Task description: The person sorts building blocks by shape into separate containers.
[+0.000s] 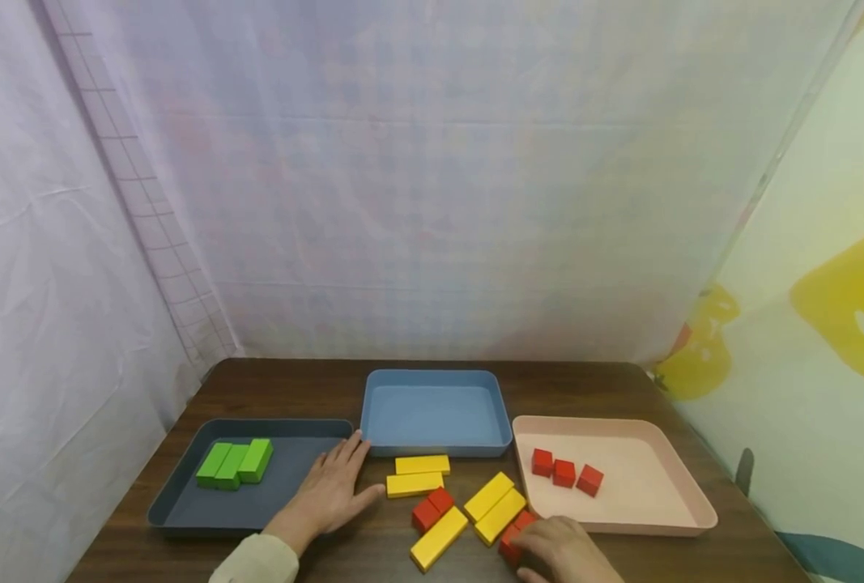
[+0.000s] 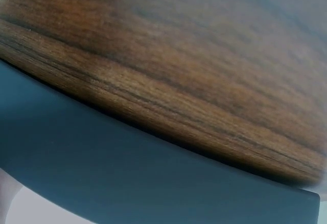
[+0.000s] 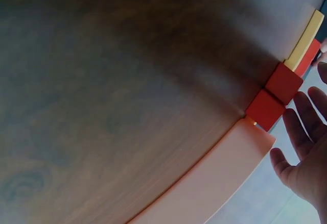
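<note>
My left hand (image 1: 334,488) lies with fingers spread over the right side of the dark grey tray (image 1: 296,453), its thumb pointing toward two yellow blocks (image 1: 422,465). At the front right, my right hand (image 1: 561,551) reaches over a pair of red cubes (image 1: 517,536). In the right wrist view, its loosely extended fingers (image 3: 301,127) come right up to the red cubes (image 3: 275,96). Beside that pair lie two more yellow blocks (image 1: 495,508). Another red pair (image 1: 433,508) and a single yellow block (image 1: 439,539) sit between the hands.
Three green blocks (image 1: 233,463) lie in the grey tray. A blue tray (image 1: 437,448) stands at the back middle. Three red cubes (image 1: 564,473) lie in the pink tray (image 1: 657,494) on the right. A curtain (image 1: 432,243) hangs behind the wooden table (image 1: 585,389).
</note>
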Available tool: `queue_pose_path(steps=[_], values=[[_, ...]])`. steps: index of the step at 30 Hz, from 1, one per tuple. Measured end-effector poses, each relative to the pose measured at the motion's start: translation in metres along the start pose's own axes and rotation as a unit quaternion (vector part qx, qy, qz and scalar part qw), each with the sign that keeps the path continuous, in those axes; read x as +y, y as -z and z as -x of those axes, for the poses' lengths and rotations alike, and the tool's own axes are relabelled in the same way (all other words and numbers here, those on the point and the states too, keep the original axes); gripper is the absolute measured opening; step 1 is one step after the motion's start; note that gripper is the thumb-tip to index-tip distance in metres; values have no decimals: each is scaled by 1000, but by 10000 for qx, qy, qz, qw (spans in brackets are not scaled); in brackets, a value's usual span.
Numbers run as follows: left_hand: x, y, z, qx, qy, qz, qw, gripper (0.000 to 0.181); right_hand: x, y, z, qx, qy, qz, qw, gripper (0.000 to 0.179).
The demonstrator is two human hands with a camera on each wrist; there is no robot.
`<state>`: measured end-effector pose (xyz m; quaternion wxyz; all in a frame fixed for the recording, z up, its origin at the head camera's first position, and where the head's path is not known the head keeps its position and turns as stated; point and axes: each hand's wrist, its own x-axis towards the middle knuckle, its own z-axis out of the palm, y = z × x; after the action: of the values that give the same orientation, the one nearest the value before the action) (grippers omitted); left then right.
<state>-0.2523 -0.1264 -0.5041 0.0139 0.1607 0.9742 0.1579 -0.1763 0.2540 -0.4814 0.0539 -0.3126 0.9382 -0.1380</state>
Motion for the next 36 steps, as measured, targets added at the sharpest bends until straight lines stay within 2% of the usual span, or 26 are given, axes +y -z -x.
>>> queue_pose_path(steps=[7,13,20,26,32,36], values=[[0,0,0,-6,-3,20,10000,86,1,-2,0,182,-27,97,9998,34],[0,0,0,9,-22,17,10000,86,0,-4,0,131,-210,-84,9997,34],[0,-1,0,37,-41,6,10000,85,-4,-5,-1,-57,91,-253,9996,34],[0,-1,0,81,-51,-3,10000,85,-6,-3,-4,-355,52,-144,9993,40],[0,-1,1,57,-56,-1,10000,86,-4,-5,-6,-304,341,-67,9989,59],[0,-1,1,57,-40,-3,10000,86,-3,-5,-7,-256,508,-51,9984,57]])
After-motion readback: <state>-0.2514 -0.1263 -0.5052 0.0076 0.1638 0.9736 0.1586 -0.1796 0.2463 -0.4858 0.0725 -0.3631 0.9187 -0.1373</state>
